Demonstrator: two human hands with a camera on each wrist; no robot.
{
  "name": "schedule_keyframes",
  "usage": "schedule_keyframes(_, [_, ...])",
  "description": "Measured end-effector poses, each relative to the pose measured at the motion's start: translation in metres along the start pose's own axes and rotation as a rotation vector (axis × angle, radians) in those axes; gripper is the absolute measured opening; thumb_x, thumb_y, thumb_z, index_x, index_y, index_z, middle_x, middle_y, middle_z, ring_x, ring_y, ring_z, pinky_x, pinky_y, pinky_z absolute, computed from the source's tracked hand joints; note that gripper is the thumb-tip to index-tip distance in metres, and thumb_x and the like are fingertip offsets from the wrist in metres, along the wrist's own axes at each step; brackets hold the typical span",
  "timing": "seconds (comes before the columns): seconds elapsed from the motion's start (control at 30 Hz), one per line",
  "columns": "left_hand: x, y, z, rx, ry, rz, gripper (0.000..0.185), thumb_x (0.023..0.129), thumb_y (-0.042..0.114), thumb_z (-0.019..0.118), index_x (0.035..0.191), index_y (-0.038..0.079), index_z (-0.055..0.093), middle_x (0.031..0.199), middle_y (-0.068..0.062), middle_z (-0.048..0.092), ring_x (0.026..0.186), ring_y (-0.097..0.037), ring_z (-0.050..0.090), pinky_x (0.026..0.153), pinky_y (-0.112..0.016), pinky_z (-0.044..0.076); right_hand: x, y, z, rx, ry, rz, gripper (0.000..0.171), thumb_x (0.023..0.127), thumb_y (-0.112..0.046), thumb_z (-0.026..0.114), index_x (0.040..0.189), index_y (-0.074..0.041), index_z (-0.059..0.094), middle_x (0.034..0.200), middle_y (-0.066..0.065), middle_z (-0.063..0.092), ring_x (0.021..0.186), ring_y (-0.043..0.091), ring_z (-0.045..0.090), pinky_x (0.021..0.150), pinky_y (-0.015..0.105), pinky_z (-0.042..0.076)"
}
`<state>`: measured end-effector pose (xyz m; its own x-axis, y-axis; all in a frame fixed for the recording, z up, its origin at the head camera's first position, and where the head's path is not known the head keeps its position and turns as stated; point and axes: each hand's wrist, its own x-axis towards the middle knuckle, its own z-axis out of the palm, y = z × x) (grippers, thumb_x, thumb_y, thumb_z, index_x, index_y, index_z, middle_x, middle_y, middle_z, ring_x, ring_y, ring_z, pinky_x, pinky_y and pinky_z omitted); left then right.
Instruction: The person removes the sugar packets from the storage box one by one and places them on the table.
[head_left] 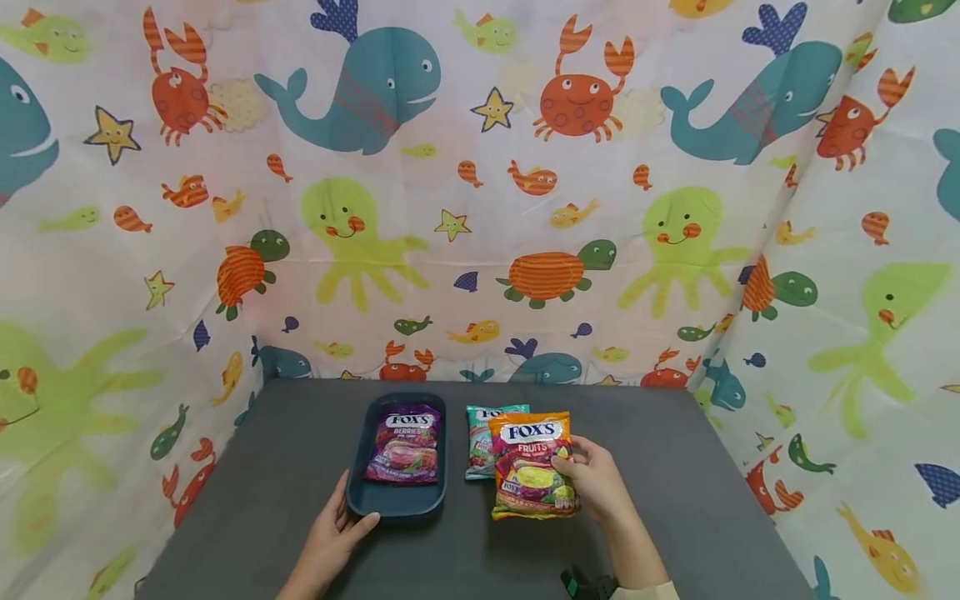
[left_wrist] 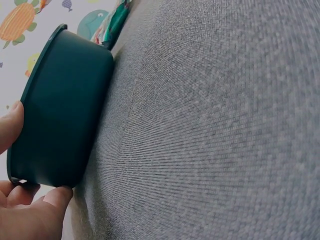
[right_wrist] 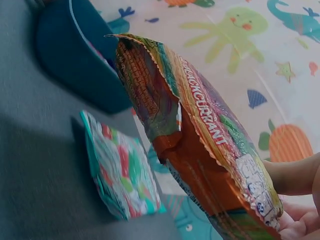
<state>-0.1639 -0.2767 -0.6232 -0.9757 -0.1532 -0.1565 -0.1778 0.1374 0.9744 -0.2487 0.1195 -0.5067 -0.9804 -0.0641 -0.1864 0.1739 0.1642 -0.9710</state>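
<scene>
My right hand (head_left: 596,479) pinches an orange bag of Fox's Fruits candy (head_left: 531,479) by its right edge, the thumb in front. It is held up above the table, and in the right wrist view its side (right_wrist: 200,165) is seen. Partly hidden behind it, a teal Fox's candy bag (head_left: 480,446) lies on the table. To the left, a purple bag of Fox's Berries candy (head_left: 405,446) lies in a dark blue tray (head_left: 397,502). My left hand (head_left: 333,529) grips the tray's near left corner, with the thumb at the front wall and the fingers along the left side.
A grey tabletop (head_left: 450,567) carries the tray and bags. Cloth curtains (head_left: 450,275) printed with sea animals stand along the back and both sides. Beside the right wrist, at the near edge, is a dark strap-like object (head_left: 588,585).
</scene>
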Motion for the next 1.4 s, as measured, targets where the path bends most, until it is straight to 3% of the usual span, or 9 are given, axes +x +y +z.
schedule_keyframes(0.13, [-0.005,-0.002,-0.007,0.012,0.006,-0.048,0.103,0.095,0.034,0.072,0.164,0.015,-0.003,0.168,-0.02,0.008,0.152,-0.042,0.019,0.114,-0.05,0.039,0.008,0.004,-0.005,-0.014,-0.007,0.011,0.049,0.101,-0.013,0.062,0.144,0.004,0.046,0.106,0.02,0.073,0.082,0.022,0.072,0.072,0.038,0.064])
schedule_keyframes(0.5, [-0.006,-0.003,-0.012,0.057,0.024,-0.054,0.106,0.094,0.04,0.072,0.164,0.015,-0.004,0.168,-0.021,0.008,0.152,-0.042,0.02,0.115,-0.052,0.038,0.044,0.022,-0.032,-0.037,0.058,0.066,0.048,0.103,-0.014,0.058,0.147,0.001,0.042,0.111,0.022,0.07,0.081,0.02,0.071,0.069,0.037,0.062])
schedule_keyframes(0.73, [-0.005,-0.001,-0.011,0.092,0.023,-0.062,0.108,0.093,0.042,0.072,0.164,0.013,-0.003,0.167,-0.022,0.01,0.151,-0.042,0.02,0.116,-0.053,0.037,0.063,0.033,-0.045,-0.069,0.088,0.095,0.054,0.105,-0.017,0.055,0.152,0.0,0.037,0.125,0.027,0.063,0.09,0.022,0.069,0.071,0.034,0.06])
schedule_keyframes(0.93, [-0.001,-0.001,-0.007,0.065,0.024,-0.046,0.108,0.092,0.041,0.073,0.164,0.013,-0.003,0.168,-0.021,0.011,0.152,-0.041,0.021,0.115,-0.052,0.037,0.083,0.041,-0.059,-0.116,0.122,0.109,0.058,0.106,-0.02,0.053,0.156,0.0,0.031,0.135,0.029,0.055,0.101,0.027,0.066,0.074,0.033,0.059])
schedule_keyframes(1.17, [0.003,-0.001,-0.004,0.053,0.006,-0.026,0.106,0.093,0.039,0.073,0.164,0.013,-0.002,0.168,-0.02,0.011,0.152,-0.04,0.021,0.115,-0.051,0.037,0.096,0.042,-0.064,-0.139,0.13,0.123,0.057,0.107,-0.019,0.05,0.157,0.0,0.031,0.135,0.03,0.054,0.1,0.028,0.065,0.073,0.035,0.06])
schedule_keyframes(1.4, [0.002,0.0,-0.001,0.084,-0.007,-0.05,0.107,0.093,0.043,0.072,0.164,0.013,-0.003,0.167,-0.024,0.01,0.15,-0.043,0.022,0.115,-0.054,0.038,0.11,0.05,-0.065,-0.166,0.141,0.137,0.054,0.106,-0.016,0.05,0.155,0.0,0.033,0.136,0.03,0.053,0.104,0.032,0.064,0.077,0.038,0.06])
